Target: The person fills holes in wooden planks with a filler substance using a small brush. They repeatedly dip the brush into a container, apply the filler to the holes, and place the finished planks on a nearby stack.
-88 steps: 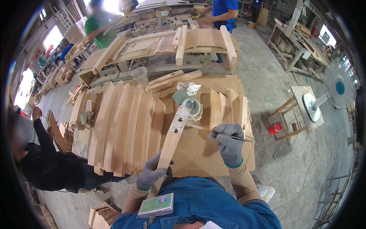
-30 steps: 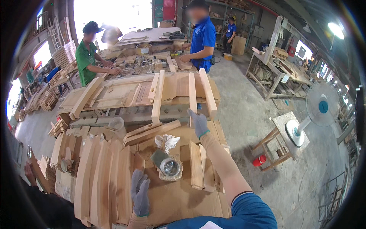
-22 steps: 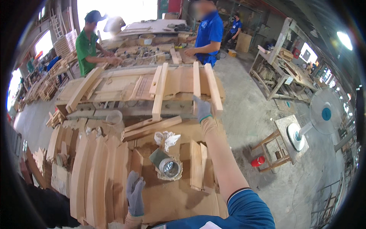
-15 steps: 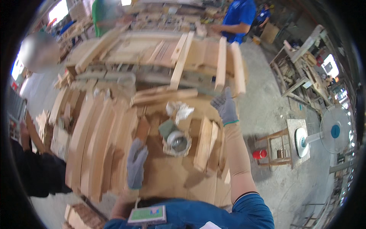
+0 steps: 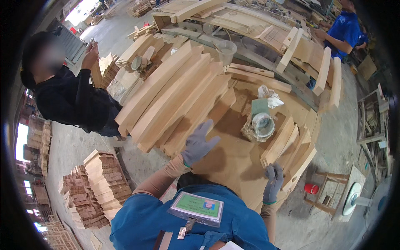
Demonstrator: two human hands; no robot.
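My left hand (image 5: 200, 143), in a grey glove, is open with its fingers spread and nothing in them. It hovers by the near ends of several long curved wooden pieces (image 5: 179, 96) lying side by side. My right hand (image 5: 273, 183), gloved alike, is at the near end of a group of shorter wooden pieces (image 5: 280, 141). Its fingers are slightly bent and apart; no held object shows. Between the two groups stands a round tub (image 5: 263, 126) with greyish contents and a crusted outside. A green block (image 5: 260, 106) and a crumpled white cloth (image 5: 270, 96) lie behind it.
Cardboard (image 5: 225, 160) covers the worktable. Long wooden bars (image 5: 329, 75) overhang the bench behind, near a clear plastic cup (image 5: 226, 51). A person in black (image 5: 71, 96) stands left, another in blue (image 5: 343, 33) far right. Wood stacks (image 5: 104, 179), a stool (image 5: 329, 191) and a fan (image 5: 354, 198) flank me.
My view has swung left. My right hand has come back from the overhanging bars to the shorter wooden pieces. My left hand has spread its fingers near the curved pieces.
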